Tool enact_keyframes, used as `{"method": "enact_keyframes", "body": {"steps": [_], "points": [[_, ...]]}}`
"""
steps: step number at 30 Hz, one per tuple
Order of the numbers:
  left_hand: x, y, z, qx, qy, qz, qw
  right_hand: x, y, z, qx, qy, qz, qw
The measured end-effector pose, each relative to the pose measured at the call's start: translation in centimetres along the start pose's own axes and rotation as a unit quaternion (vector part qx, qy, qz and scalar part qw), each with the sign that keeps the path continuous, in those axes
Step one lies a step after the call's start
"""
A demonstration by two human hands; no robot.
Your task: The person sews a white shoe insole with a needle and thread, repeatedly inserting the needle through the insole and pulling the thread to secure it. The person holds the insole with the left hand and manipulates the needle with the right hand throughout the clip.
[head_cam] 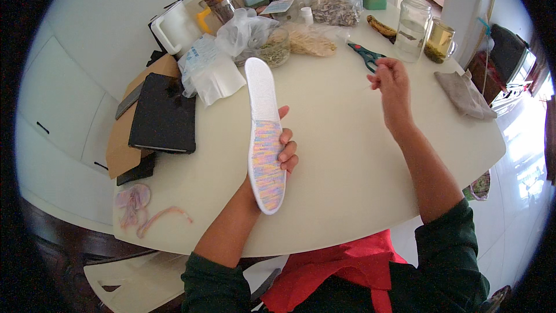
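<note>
My left hand grips an embroidered insole from behind, thumb and fingers wrapping its right edge. The insole stands tilted above the table, its stitched face towards me. Its upper part is plain white mesh; multicoloured pastel yarn stitches cover the rest, inside a white rim. To the right, my right hand is raised with thumb and fingertips pinched together. A faint thin strand shows at the fingertips; whether it is needle or thread is too small to tell. Just beyond that hand lie green-handled scissors. Pastel yarn lies at the table's left corner.
On the white table, a black notebook rests over cardboard at left. Behind are a white pitcher, plastic bags, and a glass bowl of dried herbs. A glass jar, tea mug and folded cloth stand right.
</note>
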State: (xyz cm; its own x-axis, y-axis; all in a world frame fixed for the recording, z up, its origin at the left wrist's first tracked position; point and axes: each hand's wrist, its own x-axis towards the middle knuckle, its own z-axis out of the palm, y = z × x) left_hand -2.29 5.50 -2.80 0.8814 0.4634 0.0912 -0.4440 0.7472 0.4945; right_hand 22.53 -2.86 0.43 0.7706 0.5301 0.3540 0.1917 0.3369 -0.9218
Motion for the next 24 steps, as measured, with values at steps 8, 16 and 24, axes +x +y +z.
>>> {"method": "enact_keyframes", "body": {"steps": [8, 16, 24], "points": [[-0.4, -0.7, 2.6, -0.057, -0.019, -0.082, 0.995, -6.3, -3.0, 3.8, -0.191, -0.201, -0.343, 0.898], [-0.4, -0.6, 2.0, -0.096, -0.06, -0.117, 0.987, -6.8, -3.2, 4.1, -0.222, -0.213, -0.407, 0.86], [-0.6, -0.8, 2.5, -0.086, -0.046, -0.119, 0.988, -6.8, -3.0, 4.2, -0.225, -0.228, -0.433, 0.843]]}}
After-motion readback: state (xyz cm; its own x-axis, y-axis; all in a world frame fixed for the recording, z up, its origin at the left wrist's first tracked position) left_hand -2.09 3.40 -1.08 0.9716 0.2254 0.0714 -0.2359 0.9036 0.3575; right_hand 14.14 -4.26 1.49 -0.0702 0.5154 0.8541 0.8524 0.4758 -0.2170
